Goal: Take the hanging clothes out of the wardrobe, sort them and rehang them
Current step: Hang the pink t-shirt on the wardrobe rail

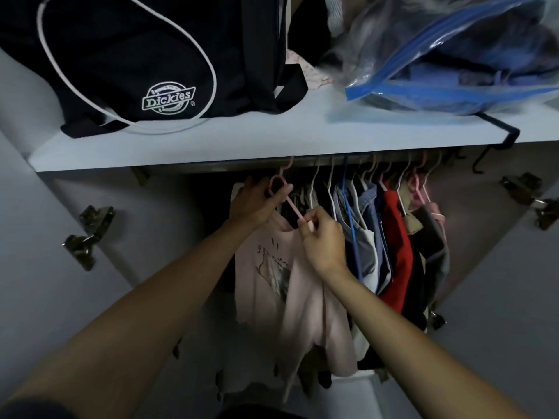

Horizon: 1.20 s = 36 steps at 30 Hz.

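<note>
left hand (pixel 257 204): fingers curled round the neck of the pink hanger (pixel 290 204), just under the shelf (pixel 242 140)
right hand (pixel 323 240): pinching the hanger's arm at the collar of the pink t-shirt (pixel 290 291)
t-shirt: on the hanger, 6 o'clock of both hands
other clothes (pixel 393 237): on the rail, 3 o'clock of the t-shirt
shelf: black bag (pixel 136 62) at 11 o'clock, plastic bag (pixel 453 62) at 1 o'clock

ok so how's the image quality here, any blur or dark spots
Head view: dim and bluish, with wide-angle bending of the shelf edge; the plastic storage bag at top right is smeared by blur; the wardrobe interior behind the hanging clothes falls into shadow.
</note>
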{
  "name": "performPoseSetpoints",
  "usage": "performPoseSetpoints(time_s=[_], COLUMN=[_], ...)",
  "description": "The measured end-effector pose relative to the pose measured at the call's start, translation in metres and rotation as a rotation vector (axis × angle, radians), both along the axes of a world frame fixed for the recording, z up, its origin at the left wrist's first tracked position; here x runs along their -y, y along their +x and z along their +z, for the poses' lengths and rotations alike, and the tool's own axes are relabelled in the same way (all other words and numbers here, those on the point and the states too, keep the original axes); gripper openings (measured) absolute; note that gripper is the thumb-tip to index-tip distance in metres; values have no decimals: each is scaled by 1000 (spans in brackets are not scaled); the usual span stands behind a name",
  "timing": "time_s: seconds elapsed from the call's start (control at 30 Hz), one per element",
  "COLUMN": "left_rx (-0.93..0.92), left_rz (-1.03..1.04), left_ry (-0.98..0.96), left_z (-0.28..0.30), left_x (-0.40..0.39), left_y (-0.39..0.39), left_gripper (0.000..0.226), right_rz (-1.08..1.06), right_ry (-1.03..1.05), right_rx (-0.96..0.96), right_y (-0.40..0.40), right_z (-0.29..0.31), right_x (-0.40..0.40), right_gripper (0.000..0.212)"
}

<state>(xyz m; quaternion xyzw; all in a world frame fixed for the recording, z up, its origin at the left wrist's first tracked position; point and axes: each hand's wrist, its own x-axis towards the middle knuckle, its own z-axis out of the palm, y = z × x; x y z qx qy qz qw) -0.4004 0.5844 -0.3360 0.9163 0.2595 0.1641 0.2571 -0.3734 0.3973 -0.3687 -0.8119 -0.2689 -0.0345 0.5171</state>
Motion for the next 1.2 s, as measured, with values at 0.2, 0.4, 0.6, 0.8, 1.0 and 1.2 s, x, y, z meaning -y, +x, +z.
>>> performPoseSetpoints(time_s=[0.2,0.4,0.6,0.8,1.0,1.2], left_rx=[22,107,134,185,188,118], left_rz=[-73,-179,-290,-318,-435,-456], left_ry=[3,-37,-162,-388,-423,-389], left_z=[-17,-41,-62,-70,-70,-73], left_x=[-25,-30,-28,-13,-9,7], left_y=[38,55,68,83,96,124], left_gripper=[97,67,63,48,53,70], right_rz=[-92,-118,-118,-159,-185,-255], right_ry=[-72,-248,-375,-522,-571,-655], right_rx=[107,311,434,542,509,427], right_y=[19,29,31,48,51,69], right_z=[-12,-20,-32,-42,-42,-49], right_x=[-19,-17,-4,14,24,41], right_gripper=[12,11,17,30,59,64])
